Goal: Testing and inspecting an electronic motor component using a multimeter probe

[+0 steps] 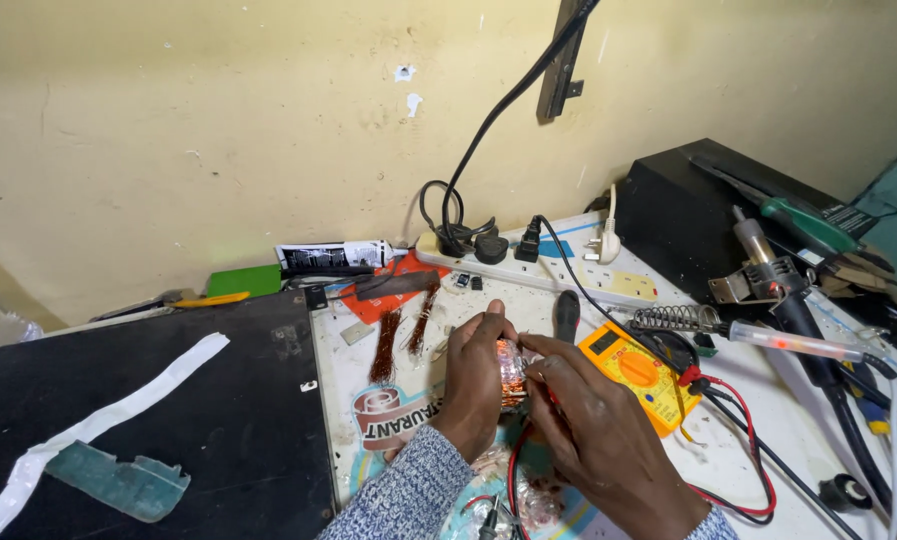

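A cluttered white workbench [768, 420] against a yellow wall. 2 bare hands meet near the bench's middle, closed together around a small copper wire coil [511, 372] wrapped in clear film. The left hand [476, 385] cups the coil from its left side, fingers curled over the top. The right hand [593, 425] pinches it from the right with fingertips narrow. To the left of the grip lies a large black panel [168, 420] with a white tape strip [108, 425]. Just right of the grip sits a yellow multimeter [638, 375], its red lead [748, 470] looping below the wrists. Behind the grip, 2 loose bundles of copper wire [403, 335] lie before a white power strip [538, 270]. Farther right rests a soldering iron [788, 340]. The work appears to be handling the coil's winding, which calls for steady fingertip control.
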